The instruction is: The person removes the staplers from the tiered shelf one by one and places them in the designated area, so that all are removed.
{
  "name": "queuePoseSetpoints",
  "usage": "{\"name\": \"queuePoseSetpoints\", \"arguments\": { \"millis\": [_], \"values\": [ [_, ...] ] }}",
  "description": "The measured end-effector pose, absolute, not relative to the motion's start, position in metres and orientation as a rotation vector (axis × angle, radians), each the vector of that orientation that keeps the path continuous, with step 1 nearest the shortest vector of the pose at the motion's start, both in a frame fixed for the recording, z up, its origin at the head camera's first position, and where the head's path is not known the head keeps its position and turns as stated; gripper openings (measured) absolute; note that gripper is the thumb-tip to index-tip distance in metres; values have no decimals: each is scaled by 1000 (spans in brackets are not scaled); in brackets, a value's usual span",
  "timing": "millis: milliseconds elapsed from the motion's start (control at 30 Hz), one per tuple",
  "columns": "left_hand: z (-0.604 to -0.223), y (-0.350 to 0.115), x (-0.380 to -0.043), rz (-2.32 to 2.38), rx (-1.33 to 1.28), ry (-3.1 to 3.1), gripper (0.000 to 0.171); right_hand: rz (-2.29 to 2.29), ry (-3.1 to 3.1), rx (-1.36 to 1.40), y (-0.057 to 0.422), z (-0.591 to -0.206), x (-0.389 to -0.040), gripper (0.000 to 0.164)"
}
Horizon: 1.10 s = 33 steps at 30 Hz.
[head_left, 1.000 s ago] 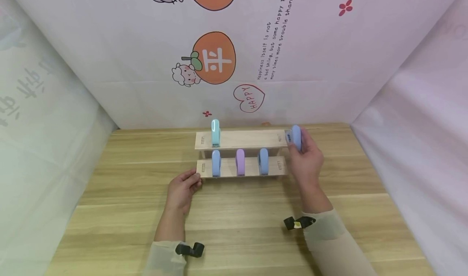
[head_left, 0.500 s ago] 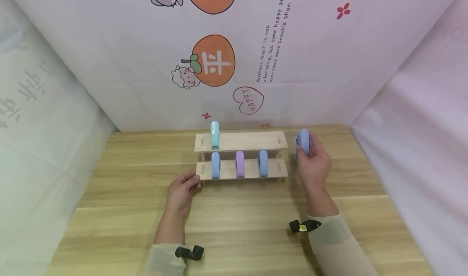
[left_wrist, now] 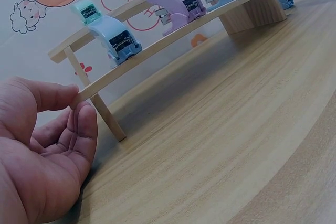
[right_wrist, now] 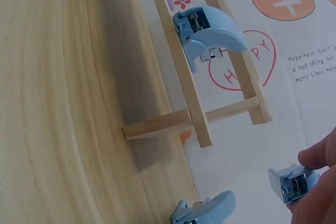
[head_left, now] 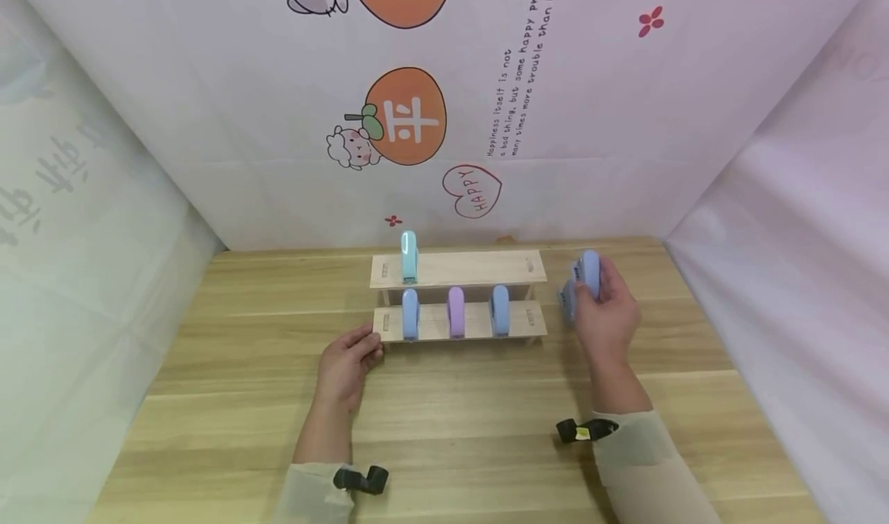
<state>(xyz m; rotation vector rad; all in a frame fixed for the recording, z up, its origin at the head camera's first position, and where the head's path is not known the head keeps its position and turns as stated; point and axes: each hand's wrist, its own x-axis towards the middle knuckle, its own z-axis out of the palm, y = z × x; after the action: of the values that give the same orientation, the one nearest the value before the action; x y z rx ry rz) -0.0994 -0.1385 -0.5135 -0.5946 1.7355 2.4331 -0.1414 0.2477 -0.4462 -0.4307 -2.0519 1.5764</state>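
My left hand (head_left: pixel 347 362) pinches the front left corner of a two-tier wooden rack (left_wrist: pixel 152 51) between thumb and fingers. On the lower tier stand a light blue stapler (head_left: pixel 410 313), a purple stapler (head_left: pixel 455 312) and another blue stapler (head_left: pixel 500 310). A mint green stapler (head_left: pixel 409 257) stands at the left of the upper tier. Right of the rack, my right hand (head_left: pixel 607 316) grips a blue stapler (right_wrist: pixel 294 182), apart from the rack's end. One more blue stapler (right_wrist: pixel 207 208) sits on the table close by, partly covered by the held one in the head view.
The wood-grain table (head_left: pixel 444 431) runs up to a white printed sheet (head_left: pixel 590 107) at the back. White cloth walls (head_left: pixel 799 223) close in both sides. Each forearm carries a black wrist camera (head_left: pixel 586 430).
My right hand has moved right and slightly nearer with the blue stapler, away from the upper tier's right end. The stapler on the table has come into sight. My left hand stays on the rack.
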Motion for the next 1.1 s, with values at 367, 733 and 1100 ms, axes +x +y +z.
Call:
{"name": "queuePoseSetpoints", "arguments": {
  "millis": [367,733,1100],
  "values": [
    [-513,-137,-98,2436,-609,1728,42,1593,-2083,-503,256,-450,-138,57],
    [-513,-138,-99,2441,-616,1718,40,1620,-2051,-551,266,-457,-137,60],
    [-513,-138,-98,2425,-608,1743,41,1581,-2078,-568,273,-464,-140,58]
  ]
}}
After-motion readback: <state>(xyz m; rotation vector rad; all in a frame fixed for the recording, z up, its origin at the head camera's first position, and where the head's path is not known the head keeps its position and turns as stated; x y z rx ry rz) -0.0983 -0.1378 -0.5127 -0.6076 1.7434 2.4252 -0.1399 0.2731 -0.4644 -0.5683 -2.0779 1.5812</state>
